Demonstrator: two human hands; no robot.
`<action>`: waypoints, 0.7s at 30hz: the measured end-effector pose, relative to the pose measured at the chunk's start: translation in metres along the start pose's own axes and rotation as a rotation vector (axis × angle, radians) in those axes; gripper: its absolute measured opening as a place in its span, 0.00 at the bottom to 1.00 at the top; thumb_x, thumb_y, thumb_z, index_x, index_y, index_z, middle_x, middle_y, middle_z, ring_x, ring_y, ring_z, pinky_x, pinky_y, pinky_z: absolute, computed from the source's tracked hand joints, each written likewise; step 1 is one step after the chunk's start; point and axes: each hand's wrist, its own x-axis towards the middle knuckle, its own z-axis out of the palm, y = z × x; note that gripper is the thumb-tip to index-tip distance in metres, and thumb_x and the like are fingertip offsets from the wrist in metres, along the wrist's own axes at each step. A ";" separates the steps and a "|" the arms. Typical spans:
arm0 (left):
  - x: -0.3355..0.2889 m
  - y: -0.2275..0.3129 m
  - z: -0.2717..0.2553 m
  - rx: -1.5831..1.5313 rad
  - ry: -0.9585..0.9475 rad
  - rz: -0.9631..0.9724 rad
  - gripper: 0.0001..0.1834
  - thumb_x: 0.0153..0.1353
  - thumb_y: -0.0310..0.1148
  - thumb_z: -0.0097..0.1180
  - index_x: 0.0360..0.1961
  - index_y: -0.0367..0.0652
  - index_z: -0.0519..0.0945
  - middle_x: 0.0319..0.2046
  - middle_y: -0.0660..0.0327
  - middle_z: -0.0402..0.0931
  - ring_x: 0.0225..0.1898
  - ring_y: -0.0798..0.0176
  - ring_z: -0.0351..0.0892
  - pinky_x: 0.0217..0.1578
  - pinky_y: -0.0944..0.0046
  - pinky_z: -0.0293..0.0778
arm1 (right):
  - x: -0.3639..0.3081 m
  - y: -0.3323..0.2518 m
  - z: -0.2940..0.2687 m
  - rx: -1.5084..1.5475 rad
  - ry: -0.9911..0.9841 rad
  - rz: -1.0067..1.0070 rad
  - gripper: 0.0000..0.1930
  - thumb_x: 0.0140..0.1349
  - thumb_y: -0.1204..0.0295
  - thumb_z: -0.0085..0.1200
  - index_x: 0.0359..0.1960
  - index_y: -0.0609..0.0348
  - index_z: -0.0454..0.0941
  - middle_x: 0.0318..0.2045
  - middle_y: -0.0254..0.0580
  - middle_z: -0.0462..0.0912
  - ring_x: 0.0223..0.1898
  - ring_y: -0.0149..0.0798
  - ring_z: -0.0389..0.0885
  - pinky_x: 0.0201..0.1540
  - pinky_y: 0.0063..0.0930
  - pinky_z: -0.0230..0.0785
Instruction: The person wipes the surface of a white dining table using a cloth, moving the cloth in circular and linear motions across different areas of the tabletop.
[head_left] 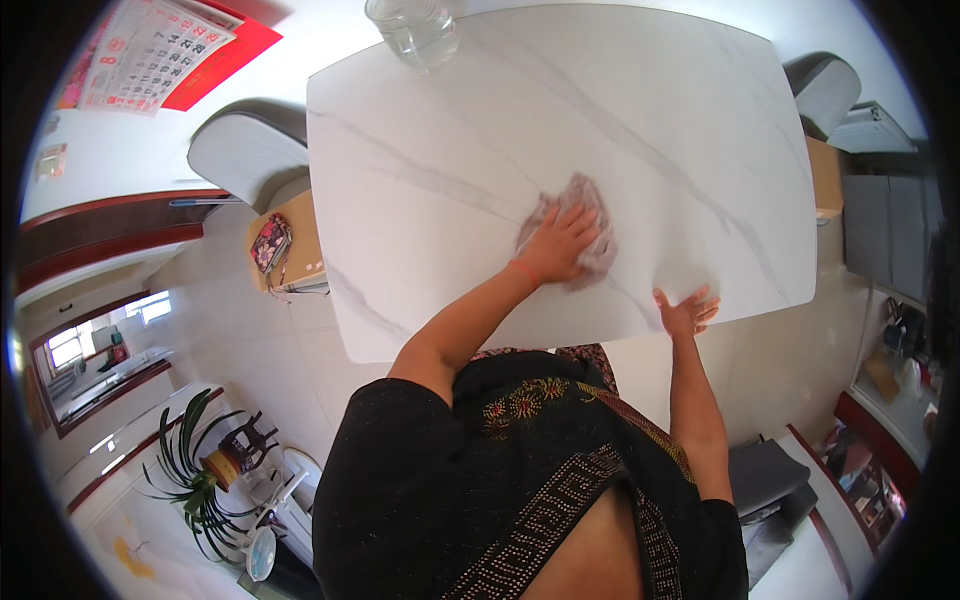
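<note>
A thin, pinkish-grey cloth (597,250) lay crumpled into soft, irregular folds on the near half of the table (420,260), a little right of its middle. The left hand (562,246) was palm-down over it, fingers extended and slightly parted; whether they pinched any fabric could not be told. The right hand (688,312) held nothing, its fingers spread wide at the table's near edge, to the right of the cloth. The tabletop was smooth and white, with grey marble-like veins and rounded near corners.

At the table's far edge, left of its middle, stood a rounded, see-through vessel (412,35); how full it was could not be made out. Left of the table, a flower-patterned pouch (271,242) rested on a tan, flat-topped surface (300,237), its contents hidden. Beyond the table's near left corner, a yellowish pot (224,466) held a plant (195,500) with long, arching, strap-shaped green leaves.
</note>
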 end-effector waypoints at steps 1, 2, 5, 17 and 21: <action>-0.025 -0.003 -0.004 -0.018 -0.048 -0.015 0.44 0.45 0.50 0.65 0.63 0.50 0.63 0.67 0.56 0.54 0.70 0.52 0.47 0.64 0.39 0.44 | -0.001 -0.001 0.001 -0.001 -0.006 -0.011 0.69 0.41 0.28 0.55 0.70 0.56 0.24 0.68 0.63 0.18 0.70 0.58 0.13 0.66 0.64 0.27; -0.050 -0.012 -0.008 -0.035 -0.097 -0.037 0.44 0.45 0.49 0.65 0.64 0.50 0.63 0.67 0.55 0.55 0.70 0.51 0.48 0.63 0.39 0.45 | -0.001 -0.002 0.001 -0.008 0.002 -0.007 0.69 0.41 0.28 0.55 0.70 0.56 0.24 0.68 0.63 0.18 0.70 0.58 0.13 0.66 0.64 0.27; -0.105 -0.051 -0.025 -0.109 0.166 -0.395 0.48 0.45 0.49 0.65 0.66 0.45 0.59 0.65 0.54 0.57 0.67 0.49 0.55 0.62 0.47 0.50 | 0.000 0.004 0.007 0.001 0.020 -0.002 0.69 0.41 0.28 0.54 0.69 0.56 0.24 0.68 0.64 0.18 0.70 0.59 0.14 0.66 0.65 0.26; -0.080 -0.201 -0.057 0.018 0.450 -1.586 0.45 0.54 0.62 0.52 0.65 0.44 0.59 0.67 0.54 0.52 0.69 0.49 0.45 0.64 0.39 0.45 | 0.004 0.006 0.008 0.009 0.031 -0.044 0.70 0.39 0.26 0.53 0.69 0.57 0.22 0.67 0.66 0.17 0.69 0.61 0.14 0.65 0.68 0.29; -0.027 -0.133 -0.015 0.149 0.364 -0.984 0.44 0.54 0.60 0.52 0.64 0.40 0.60 0.68 0.49 0.51 0.70 0.49 0.45 0.65 0.40 0.44 | 0.003 0.000 0.005 0.002 0.018 -0.052 0.70 0.39 0.26 0.53 0.69 0.58 0.23 0.67 0.66 0.17 0.70 0.61 0.15 0.65 0.67 0.29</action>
